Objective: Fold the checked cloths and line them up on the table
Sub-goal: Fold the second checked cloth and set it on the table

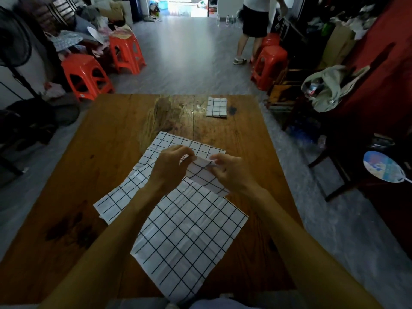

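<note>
On the wooden table [107,152] lie white cloths with a black check. One folded cloth [217,107] sits small and square near the far edge, right of the middle. A large unfolded cloth [189,239] spreads towards the near edge. Another unfolded cloth [124,192] lies partly under it, reaching left and far. My left hand [170,166] and my right hand [230,171] are close together above the cloths' middle. Both pinch the same lifted cloth edge [201,162], which hangs between them.
Orange plastic stools [85,75] stand beyond the table's far left, more [268,65] at the far right. A person [253,25] stands by them at the back. Dark furniture, bags and a round fan [383,167] crowd the right side. Grey floor lies beyond the table.
</note>
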